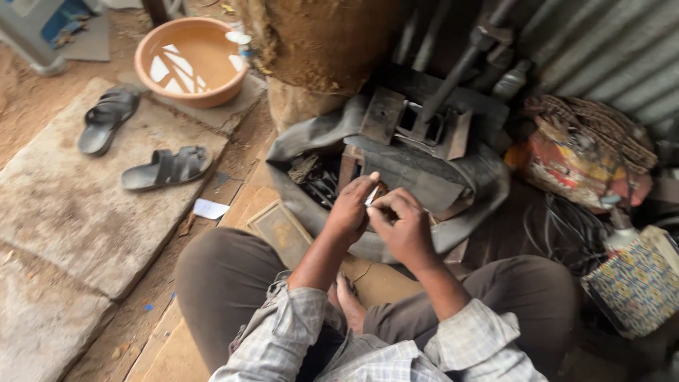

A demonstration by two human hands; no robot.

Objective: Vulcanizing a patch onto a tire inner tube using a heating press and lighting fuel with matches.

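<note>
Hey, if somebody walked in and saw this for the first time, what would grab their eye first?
Probably the two hands at the centre: the left hand and right hand meet, pinching a small pale object above a black rubber tube ringing a dark metal block. Next, the orange basin at upper left, with a pair of black sandals on the stone slab below it.

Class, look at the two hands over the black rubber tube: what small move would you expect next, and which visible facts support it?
Probably a slight tightening or turning of the small pale piece, since the left hand and right hand pinch it together just above the rubber tube.
</note>
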